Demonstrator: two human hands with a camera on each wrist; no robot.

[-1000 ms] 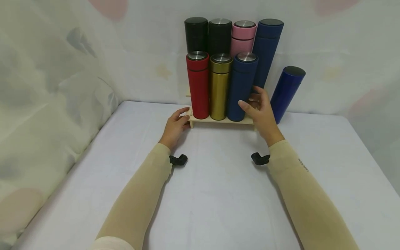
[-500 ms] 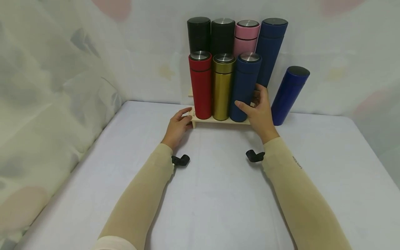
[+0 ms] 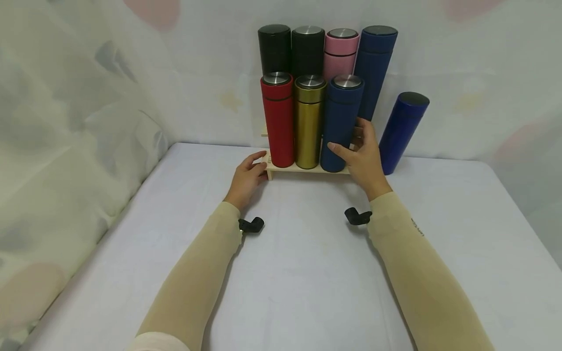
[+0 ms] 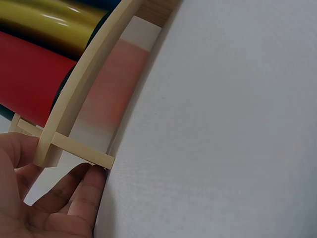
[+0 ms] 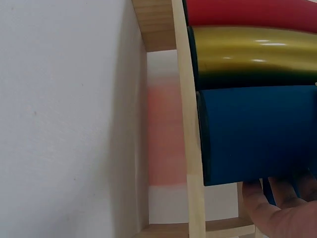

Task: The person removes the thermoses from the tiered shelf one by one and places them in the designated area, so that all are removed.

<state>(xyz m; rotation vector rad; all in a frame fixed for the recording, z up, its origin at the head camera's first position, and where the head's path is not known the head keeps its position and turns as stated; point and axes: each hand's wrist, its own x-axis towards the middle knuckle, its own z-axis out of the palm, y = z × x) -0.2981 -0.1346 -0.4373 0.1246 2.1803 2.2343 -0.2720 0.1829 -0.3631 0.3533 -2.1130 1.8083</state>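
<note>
A red thermos [image 3: 278,124], a gold thermos [image 3: 309,129] and a blue thermos [image 3: 340,126] with steel-topped lids stand in a row on the front step of a light wooden rack [image 3: 303,168]. My right hand [image 3: 366,158] holds the blue thermos low on its right side, thumb across its front and fingers behind, partly hidden. At the rack's left end my left hand [image 3: 247,179] grips the wood. In the left wrist view the thumb touches the shelf end [image 4: 49,148], while the other fingers [image 4: 89,193] curl beside the small leg.
Behind stand two black thermoses [image 3: 274,48], a pink thermos [image 3: 341,56] and a taller dark blue thermos [image 3: 376,68]. A glossy blue thermos [image 3: 403,131] leans at the right, close to my right hand. White cloth covers the table [image 3: 307,263]; a patterned curtain [image 3: 79,122] hangs left.
My right hand has shifted left and wrapped further round the blue thermos, its thumb now farther across the front. The left hand stays at the rack's end. The head view swayed slightly.
</note>
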